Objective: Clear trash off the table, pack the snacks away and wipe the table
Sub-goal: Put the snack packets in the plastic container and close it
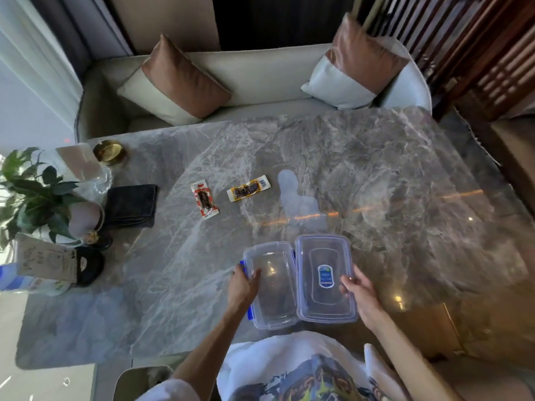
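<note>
At the near edge of the grey veined marble bench point(376, 157), the left hand point(243, 282) grips the left rim of a clear rectangular plastic container with blue clips point(272, 285), while the right hand point(357, 287) holds the right edge of its clear plastic lid with a blue label point(325, 277), which lies just beside the container, touching it. Farther out, well apart from the box, lie a red-and-white snack packet point(204, 201) and a yellow-and-white snack packet point(249, 188). To the left sit a folded dark grey cloth point(131, 205), a leafy potted plant point(34, 195) and a round brass dish point(109, 152). Beyond the polished, reflective top stands a cream sofa point(260, 76) with two copper-and-white cushions point(176, 82).
</note>
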